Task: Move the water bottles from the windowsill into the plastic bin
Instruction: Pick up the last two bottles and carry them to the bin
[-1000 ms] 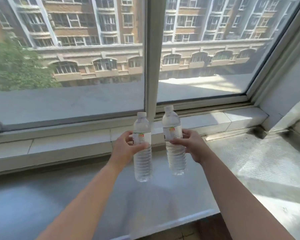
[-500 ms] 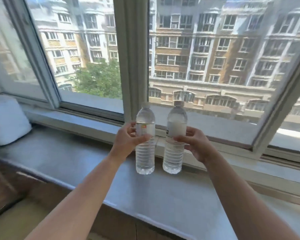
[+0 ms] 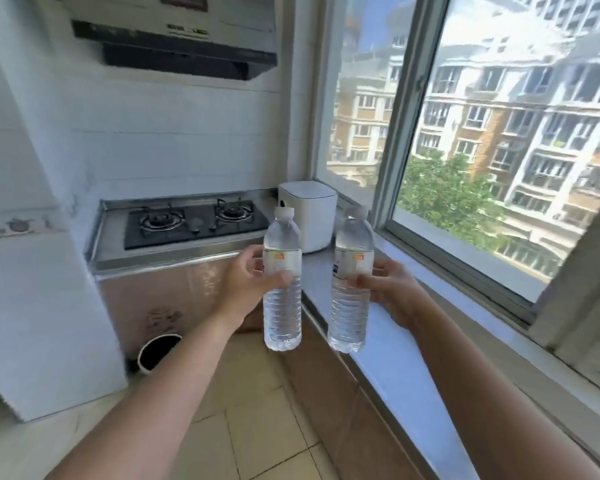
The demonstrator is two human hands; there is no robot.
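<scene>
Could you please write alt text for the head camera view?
A person holds two clear water bottles upright, one in the left hand and one in the right hand, above a grey windowsill. Beyond are a gas stove and a white appliance.

Both arms reach forward. The left hand (image 3: 248, 284) and right hand (image 3: 392, 289) each grip an upright bottle, fingers curled round its label.

Open floor (image 3: 257, 427) lies below the hands; the windowsill (image 3: 406, 368) bounds the right, cabinet (image 3: 160, 299) and white appliance (image 3: 309, 220) ahead.
</scene>
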